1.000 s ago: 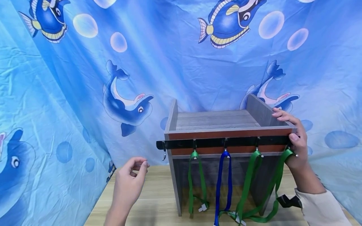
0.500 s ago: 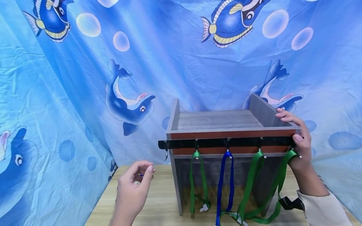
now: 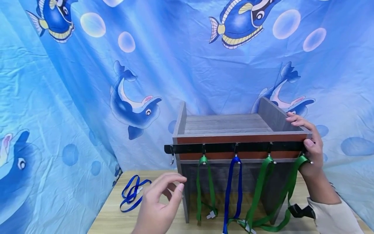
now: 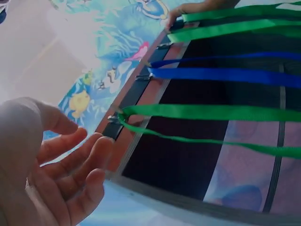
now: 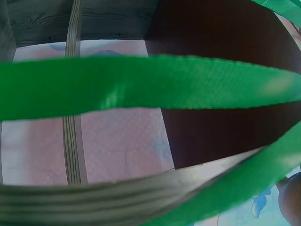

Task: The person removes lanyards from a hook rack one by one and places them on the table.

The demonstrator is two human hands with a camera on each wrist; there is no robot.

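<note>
My left hand [image 3: 162, 201] hovers in front of the left side panel of a grey wooden shelf [image 3: 226, 123]. Its fingers are loosely bent, with nothing visible between them. In the left wrist view the same hand [image 4: 66, 165] is near the end of a black hook rail [image 4: 129, 101]. My right hand [image 3: 312, 143] grips the shelf's upper right corner, thumb in front and fingers over the side panel. From the rail's hooks hang several lanyards, among them a blue lanyard [image 3: 229, 191] and a green lanyard [image 3: 258, 187]. The leftmost hook [image 3: 172, 158] holds nothing.
A loose blue lanyard [image 3: 131, 194] lies on the wooden table [image 3: 112, 214], left of my left hand. Lower ends of the hanging lanyards rest on the table. A blue sea-patterned cloth [image 3: 181, 65] closes off the back and sides.
My left hand has moved right, toward the shelf's left panel. The loose blue lanyard behind it has come into view. My right hand keeps its grip on the shelf corner.
</note>
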